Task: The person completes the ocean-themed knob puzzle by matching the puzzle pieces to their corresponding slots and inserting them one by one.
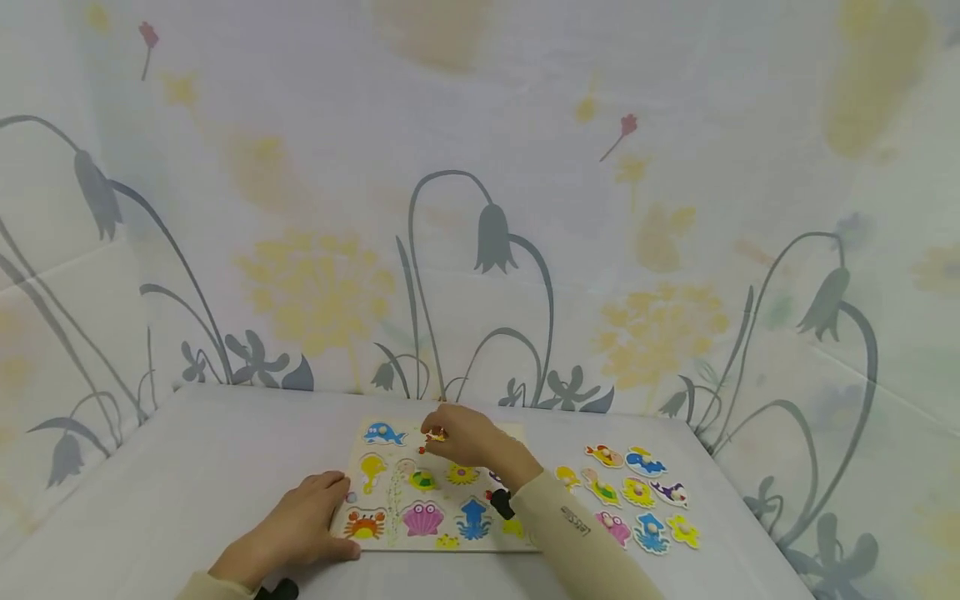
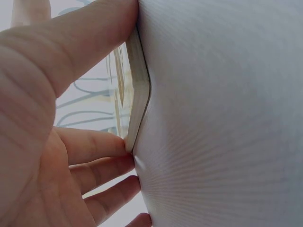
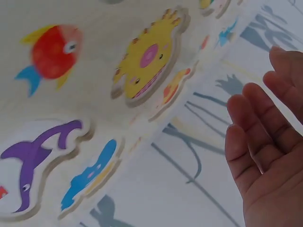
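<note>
A pale wooden puzzle board (image 1: 405, 546) with sea-animal pictures lies on the table. My left hand (image 1: 303, 517) holds its near left corner; in the left wrist view the thumb (image 2: 90, 35) and index finger straddle that corner. My right hand (image 1: 468, 437) is over the board's far middle, to the right of the blue whale (image 1: 384, 432). In the right wrist view its fingers (image 3: 236, 144) are loosely bent, with no piece visible between them. Coloured artwork shows by its fingertips in the head view. The orange crab (image 1: 365, 523) is at the board's near left corner.
Several loose knobbed pieces lie right of the board, among them a blue squid (image 1: 651, 533), a pink shell (image 1: 613, 527), a yellow star (image 1: 683, 531) and a red-and-yellow fish (image 1: 604, 455). A flower-printed cloth (image 1: 480, 333) hangs behind the white table (image 1: 247, 442).
</note>
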### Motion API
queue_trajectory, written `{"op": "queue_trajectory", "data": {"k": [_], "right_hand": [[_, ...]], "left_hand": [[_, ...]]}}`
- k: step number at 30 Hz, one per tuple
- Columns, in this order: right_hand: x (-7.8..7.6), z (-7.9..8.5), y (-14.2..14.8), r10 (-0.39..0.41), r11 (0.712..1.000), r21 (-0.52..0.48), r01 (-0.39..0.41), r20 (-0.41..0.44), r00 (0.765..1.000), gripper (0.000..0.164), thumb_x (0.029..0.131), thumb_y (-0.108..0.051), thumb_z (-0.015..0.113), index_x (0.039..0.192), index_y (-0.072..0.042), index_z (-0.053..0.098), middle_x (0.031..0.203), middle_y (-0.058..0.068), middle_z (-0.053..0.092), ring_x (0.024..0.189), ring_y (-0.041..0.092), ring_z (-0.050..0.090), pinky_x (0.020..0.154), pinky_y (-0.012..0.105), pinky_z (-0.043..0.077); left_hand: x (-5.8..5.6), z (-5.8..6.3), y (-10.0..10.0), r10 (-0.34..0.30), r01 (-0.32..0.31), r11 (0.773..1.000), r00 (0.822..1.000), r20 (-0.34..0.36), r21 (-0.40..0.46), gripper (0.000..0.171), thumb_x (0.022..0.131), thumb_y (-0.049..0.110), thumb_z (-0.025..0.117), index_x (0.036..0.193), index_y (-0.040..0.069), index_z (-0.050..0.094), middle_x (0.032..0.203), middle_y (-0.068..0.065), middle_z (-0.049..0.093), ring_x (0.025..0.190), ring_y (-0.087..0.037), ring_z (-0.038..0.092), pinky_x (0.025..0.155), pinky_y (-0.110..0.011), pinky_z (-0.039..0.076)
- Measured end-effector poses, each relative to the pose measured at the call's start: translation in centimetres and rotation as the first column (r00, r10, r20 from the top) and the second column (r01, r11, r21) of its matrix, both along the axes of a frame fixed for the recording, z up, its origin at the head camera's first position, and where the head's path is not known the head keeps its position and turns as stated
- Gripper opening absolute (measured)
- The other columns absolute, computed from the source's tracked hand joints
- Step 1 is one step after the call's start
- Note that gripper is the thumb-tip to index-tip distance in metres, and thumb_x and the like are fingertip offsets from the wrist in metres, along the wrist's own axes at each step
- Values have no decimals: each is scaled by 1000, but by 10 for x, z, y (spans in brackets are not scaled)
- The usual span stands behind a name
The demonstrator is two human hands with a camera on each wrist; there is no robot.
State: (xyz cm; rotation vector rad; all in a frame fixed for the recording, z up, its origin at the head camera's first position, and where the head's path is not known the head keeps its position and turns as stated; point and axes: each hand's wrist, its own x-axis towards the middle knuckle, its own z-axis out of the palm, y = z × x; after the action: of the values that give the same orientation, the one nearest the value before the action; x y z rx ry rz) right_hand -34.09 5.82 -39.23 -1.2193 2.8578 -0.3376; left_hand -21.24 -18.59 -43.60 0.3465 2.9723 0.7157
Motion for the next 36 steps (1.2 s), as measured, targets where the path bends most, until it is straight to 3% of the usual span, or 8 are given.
{"op": "queue_trajectory", "data": {"k": [6,12,18,25,32,36], "right_hand": [[6,1,39,-52,998,-18,52,-2,999,26,91,-31,66,113,-17,67,99,-8,61,91,12,58,80,27,50],[6,4,79,-52,998,-49,50,-32,998,28,91,-27,66,113,-12,67,101,-1,63,92,18,60,77,32,51],[4,5,118,-108,991,-82,104,-36,994,25,89,-22,68,110,-8,67,98,0,63,90,22,59,75,36,50],[-5,0,164,-225,968,-115,221,-17,974,20,87,-20,70,104,-10,69,93,-6,62,86,19,57,75,34,50],[-15,-7,203,-253,958,-142,249,-6,967,17,86,-14,70,101,-7,69,89,-3,62,82,20,56,72,35,49],[-22,-13,217,-302,948,-99,302,11,953,19,84,-13,71,102,-8,68,88,-3,60,80,15,53,72,34,48]], "left_hand": [[0,-1,0,5,-5,1000,1000,4,7,97,59,53,86,130,-5,53,134,-22,48,125,-42,40,101,-62,33],[-1,-3,-2,6,-6,1000,1000,7,1,98,59,53,85,130,-5,52,134,-22,47,125,-43,40,101,-62,33],[-1,-4,-2,2,-2,1000,1000,2,3,97,60,53,85,130,-5,52,135,-22,47,125,-42,40,101,-62,33],[-2,-2,-1,4,-4,1000,1000,8,-10,97,60,54,85,131,-5,52,135,-22,46,125,-43,40,101,-62,32],[-1,-1,0,4,-4,1000,1000,11,-12,97,60,53,85,130,-5,52,135,-22,47,125,-42,40,101,-62,33],[-1,-1,-1,1,0,1000,1000,14,-12,97,60,53,85,130,-5,52,135,-23,46,125,-43,40,101,-62,32]]}}
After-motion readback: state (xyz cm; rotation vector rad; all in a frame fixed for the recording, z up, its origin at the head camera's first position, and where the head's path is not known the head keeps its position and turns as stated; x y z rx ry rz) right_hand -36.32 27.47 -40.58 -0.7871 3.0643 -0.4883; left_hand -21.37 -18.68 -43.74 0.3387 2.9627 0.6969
